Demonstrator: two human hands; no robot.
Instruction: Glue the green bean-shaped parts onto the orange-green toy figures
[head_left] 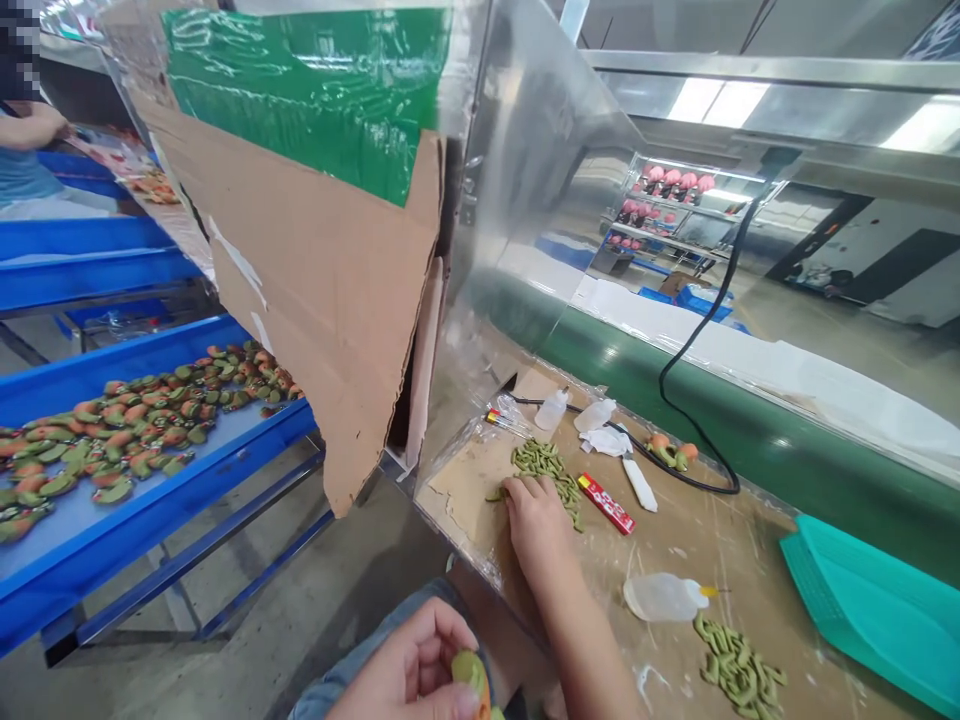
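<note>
My left hand point(420, 670), low in the head view, has its fingers closed around a small green-and-orange moulded figure point(471, 672), partly cut off by the bottom edge. Farther forward, my right hand point(536, 515) reaches onto the worktable, at the near side of a pile of small curved green pieces point(541, 458). Its fingers bend down together, and a green piece shows at the fingertips; the thumb is hidden. Just right of this hand lies a red box point(606, 503). A clear squeeze bottle point(664, 597) with a yellow-based needle tip lies nearer me, above a second green pile point(739, 668).
Two more squeeze bottles, a white tube point(640, 485), a black cable point(694, 335) and several orange-green pieces point(671, 452) are at the back. A teal basket point(877, 610) stands right. Left, past a cardboard panel point(315, 270), a blue tray point(247, 470) holds many figures; a person stands beyond.
</note>
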